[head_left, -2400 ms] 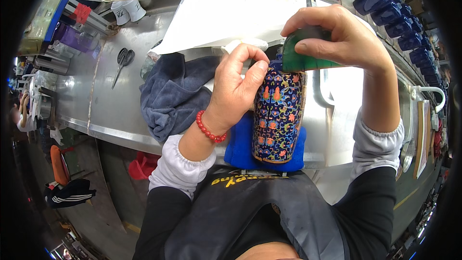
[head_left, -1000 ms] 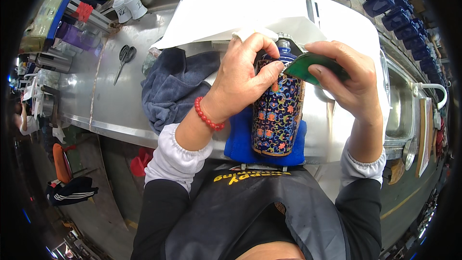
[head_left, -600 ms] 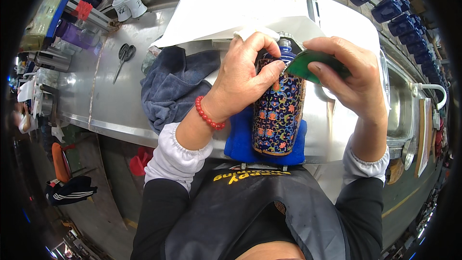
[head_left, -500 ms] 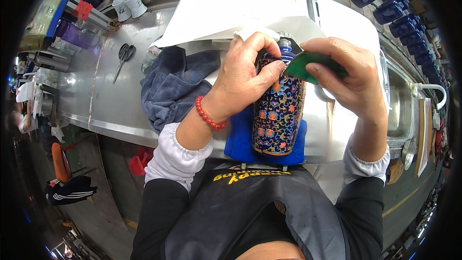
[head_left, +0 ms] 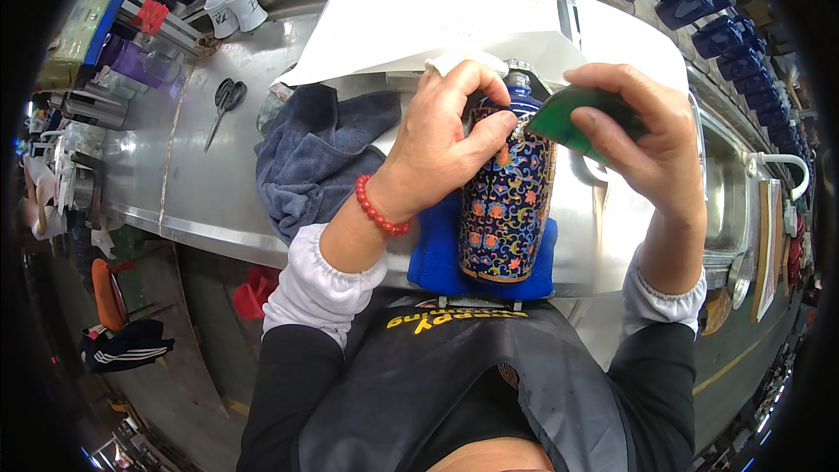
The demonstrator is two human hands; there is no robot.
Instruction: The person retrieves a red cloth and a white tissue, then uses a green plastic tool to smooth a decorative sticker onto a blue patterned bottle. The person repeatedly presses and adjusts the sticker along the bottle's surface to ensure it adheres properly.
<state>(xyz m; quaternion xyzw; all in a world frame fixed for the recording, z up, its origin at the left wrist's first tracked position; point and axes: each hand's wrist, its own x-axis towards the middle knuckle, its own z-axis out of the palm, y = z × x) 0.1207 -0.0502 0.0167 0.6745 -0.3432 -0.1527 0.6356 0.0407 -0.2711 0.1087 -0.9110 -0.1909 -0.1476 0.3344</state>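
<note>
A dark blue vase (head_left: 507, 210) with a dense pattern of coloured flowers and scrolls lies with its narrow neck pointing away from me, on a folded blue cloth (head_left: 437, 262). My left hand (head_left: 446, 135) grips the vase's shoulder, thumb on the patterned side; the far fingertips are partly hidden. Between the thumb and fingers of my right hand (head_left: 651, 135) is a thin green scraper (head_left: 568, 122), held just right of the shoulder. Whether its edge touches the vase, I cannot tell. Behind my left hand shows a bit of white material (head_left: 463, 59).
Left of the vase lies a crumpled grey-blue towel (head_left: 323, 149), with black scissors (head_left: 225, 109) beyond it. White patterned sheets (head_left: 419, 9) lie in a tray at the back. At right are a sink (head_left: 724, 183) and white tap (head_left: 791, 162). Dark blue vessels (head_left: 695, 0) line the far right.
My right hand has shifted slightly right with the green scraper, away from the vase's shoulder. My left hand and the vase stay in place. The dark blue vessels at upper right have moved along.
</note>
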